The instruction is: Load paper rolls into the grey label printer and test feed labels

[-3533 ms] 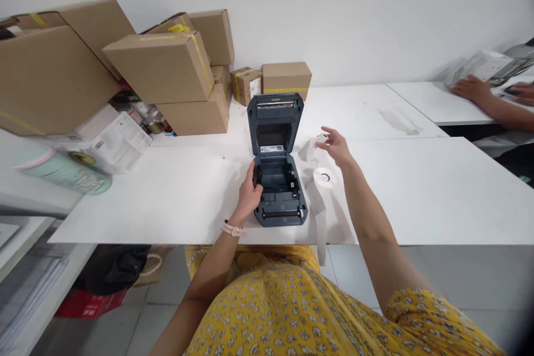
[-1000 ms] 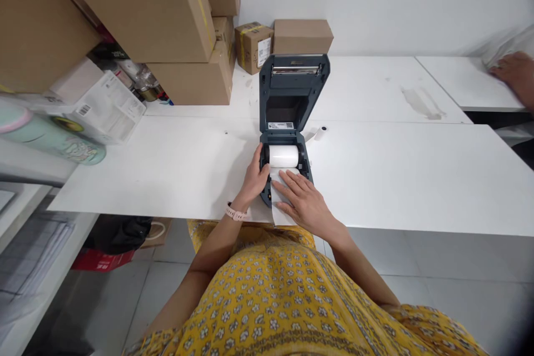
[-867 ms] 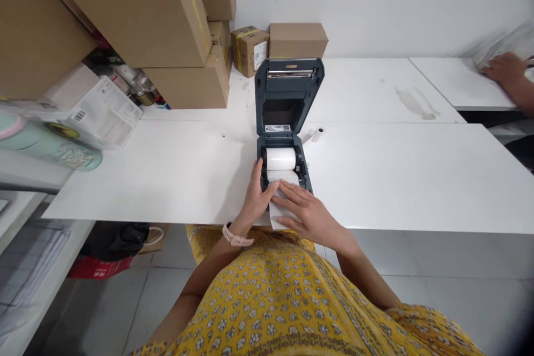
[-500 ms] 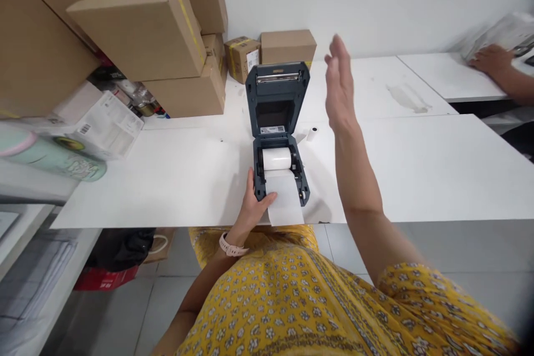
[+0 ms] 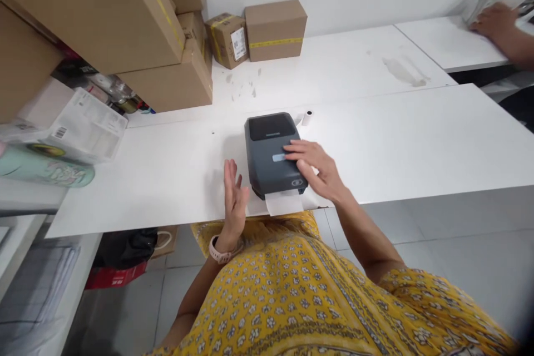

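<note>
A dark grey label printer (image 5: 267, 164) stands near the front edge of the white table, its lid down. White label paper (image 5: 284, 203) sticks out of its front slot and hangs toward the table edge. My right hand (image 5: 314, 169) lies on the right part of the lid, fingers stretched out over it. Just left of the printer, apart from it, my left hand (image 5: 234, 200) is raised with its fingers extended and holds nothing. The paper roll inside is hidden under the lid. Behind the printer's right side lies a small white paper roll (image 5: 307, 118).
Cardboard boxes (image 5: 167, 83) are stacked at the left, with a small box (image 5: 227, 41) and a wider box (image 5: 275, 30) by the wall. A mint-green bottle (image 5: 50, 167) lies at the left. Another person's hand (image 5: 496, 19) rests on a plastic-wrapped thing at far right.
The printer's lid has swung down from upright and covers the roll. My right hand has come down onto it. My left hand has let go of the printer's front and moved left.
</note>
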Available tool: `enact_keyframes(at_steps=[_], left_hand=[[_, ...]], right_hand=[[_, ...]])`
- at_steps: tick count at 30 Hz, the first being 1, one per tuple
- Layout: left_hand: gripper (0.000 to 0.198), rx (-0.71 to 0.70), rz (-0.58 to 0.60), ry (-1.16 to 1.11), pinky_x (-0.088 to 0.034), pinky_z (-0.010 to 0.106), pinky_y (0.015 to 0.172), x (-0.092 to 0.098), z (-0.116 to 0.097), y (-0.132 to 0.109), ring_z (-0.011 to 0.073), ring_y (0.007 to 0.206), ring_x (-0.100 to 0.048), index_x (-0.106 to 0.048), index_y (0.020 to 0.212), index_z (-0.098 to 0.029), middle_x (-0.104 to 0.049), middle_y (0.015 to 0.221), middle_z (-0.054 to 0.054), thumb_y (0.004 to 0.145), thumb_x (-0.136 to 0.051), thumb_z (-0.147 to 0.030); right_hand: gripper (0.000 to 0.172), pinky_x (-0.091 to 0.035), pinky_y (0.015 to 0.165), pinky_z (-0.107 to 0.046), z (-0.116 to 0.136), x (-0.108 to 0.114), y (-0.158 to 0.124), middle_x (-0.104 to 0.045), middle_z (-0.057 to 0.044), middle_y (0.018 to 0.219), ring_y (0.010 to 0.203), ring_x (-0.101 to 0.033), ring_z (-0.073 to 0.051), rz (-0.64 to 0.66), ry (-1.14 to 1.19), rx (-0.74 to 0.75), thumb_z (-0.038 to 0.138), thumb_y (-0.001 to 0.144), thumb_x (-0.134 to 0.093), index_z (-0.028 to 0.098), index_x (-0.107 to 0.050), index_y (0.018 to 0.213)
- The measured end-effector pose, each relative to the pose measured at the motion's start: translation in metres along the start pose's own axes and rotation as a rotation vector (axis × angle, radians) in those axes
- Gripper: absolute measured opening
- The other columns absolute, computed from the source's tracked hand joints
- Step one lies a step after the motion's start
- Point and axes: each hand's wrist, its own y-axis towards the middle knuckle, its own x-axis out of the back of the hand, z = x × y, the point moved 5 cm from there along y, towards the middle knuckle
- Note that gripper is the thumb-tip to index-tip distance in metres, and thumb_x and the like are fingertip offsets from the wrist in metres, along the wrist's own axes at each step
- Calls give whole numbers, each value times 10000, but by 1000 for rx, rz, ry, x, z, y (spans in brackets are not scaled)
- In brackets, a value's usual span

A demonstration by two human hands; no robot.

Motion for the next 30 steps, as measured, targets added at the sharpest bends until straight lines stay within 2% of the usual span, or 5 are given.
enact_keyframes(at_steps=[6, 11, 25, 27, 30], left_hand=[[847, 213, 20, -60, -280, 485, 1355, -17, 14, 18, 308, 1682, -181, -171, 1699, -375, -171, 1820, 38, 1000, -556, -660], [982, 272, 39, -217, -406, 561, 1281, -19, 18, 20, 369, 1610, -363, -148, 1697, -373, -326, 1764, 114, 929, -718, -595], [819, 143, -27, -146, -442, 504, 1229, -15, 35, 16, 349, 1560, -427, -395, 1607, -363, -426, 1697, 101, 900, -736, -598], [640, 113, -119, -116, -519, 429, 1115, -5, 34, 4, 292, 1423, -560, -541, 1481, -333, -563, 1566, 92, 916, -727, -569], [305, 96, -236, -37, -533, 290, 774, 11, 28, -19, 158, 862, -657, -707, 977, -228, -707, 951, 27, 956, -677, -531]], right_hand=[[322, -357, 1304, -624, -19, -21, -43, -626, 24, 1551, 1573, -434, -266, -227, 106, -229, 414, 1064, -540, 409, -672, 1358], [560, -252, 1353, -633, -40, -31, -49, -371, 46, 1741, 1665, -234, -294, -235, 237, -271, 519, 1009, -633, 456, -490, 1547], [573, -301, 1349, -598, -42, -43, -56, -331, 31, 1759, 1647, -287, -307, -240, 275, -280, 525, 1044, -553, 439, -413, 1593], [552, -310, 1345, -592, -40, -42, -55, -330, 32, 1759, 1642, -301, -299, -227, 269, -283, 512, 1050, -547, 446, -421, 1584], [485, -315, 1339, -592, -36, -40, -54, -351, 38, 1748, 1634, -319, -290, -221, 244, -280, 507, 1060, -528, 452, -476, 1539]])
